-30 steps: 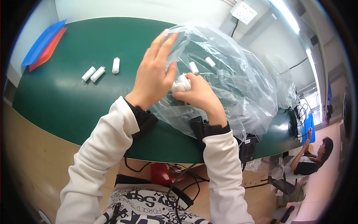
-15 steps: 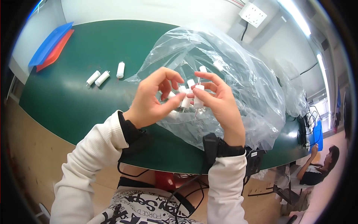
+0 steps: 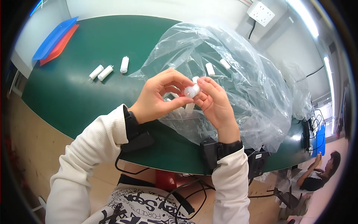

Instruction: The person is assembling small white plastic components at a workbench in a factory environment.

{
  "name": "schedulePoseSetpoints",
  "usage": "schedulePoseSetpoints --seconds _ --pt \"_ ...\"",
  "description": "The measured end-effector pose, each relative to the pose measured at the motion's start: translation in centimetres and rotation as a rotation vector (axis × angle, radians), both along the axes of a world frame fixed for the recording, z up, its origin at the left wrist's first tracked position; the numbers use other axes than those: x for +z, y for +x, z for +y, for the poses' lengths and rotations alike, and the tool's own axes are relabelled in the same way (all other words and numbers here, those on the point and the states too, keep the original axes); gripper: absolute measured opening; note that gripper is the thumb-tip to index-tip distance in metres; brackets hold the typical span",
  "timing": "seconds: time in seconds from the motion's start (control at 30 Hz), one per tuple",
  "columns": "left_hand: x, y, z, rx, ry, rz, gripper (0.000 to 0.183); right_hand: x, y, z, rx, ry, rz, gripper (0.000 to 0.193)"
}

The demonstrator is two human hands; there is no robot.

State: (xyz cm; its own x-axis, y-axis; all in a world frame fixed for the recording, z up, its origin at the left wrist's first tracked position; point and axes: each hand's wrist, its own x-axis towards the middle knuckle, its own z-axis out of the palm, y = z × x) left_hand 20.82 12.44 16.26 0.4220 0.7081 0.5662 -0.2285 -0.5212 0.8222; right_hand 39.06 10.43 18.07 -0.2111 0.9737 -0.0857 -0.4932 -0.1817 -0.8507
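Head view, white cylinder [image 3: 191,91] in both hands [image 3: 154,95] [image 3: 220,108]

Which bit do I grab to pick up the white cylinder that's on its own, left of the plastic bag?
Probably pinch the middle of the white cylinder, coming from above, with fingers on its two long sides. Its body is straight and rounded, and bare green table borders both sides.

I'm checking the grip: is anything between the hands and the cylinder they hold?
Nothing visible: the left hand and right hand touch the cylinder directly. The clear bag shows behind them, not between.
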Motion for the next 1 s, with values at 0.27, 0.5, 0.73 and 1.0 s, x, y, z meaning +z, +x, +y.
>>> schedulePoseSetpoints --seconds 0.27,0.5,0.73,1.0 --pt "0.4 0.3 -0.3 0.147 0.074 0.069 0.026 0.6 0.4 -0.4 0.12 0.246 -0.389 0.032" --pt "0.0 0.2 -0.6 0.15 0.096 0.132 0.027 1.9 -0.9 -1.4 0.287 0.072 -0.475 0.036" --pt "0.6 0.2 -0.7 0.123 0.098 0.18 0.033 0.9 -1.7 -1.6 0.267 -0.044 0.035 0.039" --pt "0.6 -0.1 -1.1 0.09 0.024 0.157 0.033 -0.5 -1.9 -1.4 0.381 -0.066 0.292 0.044"
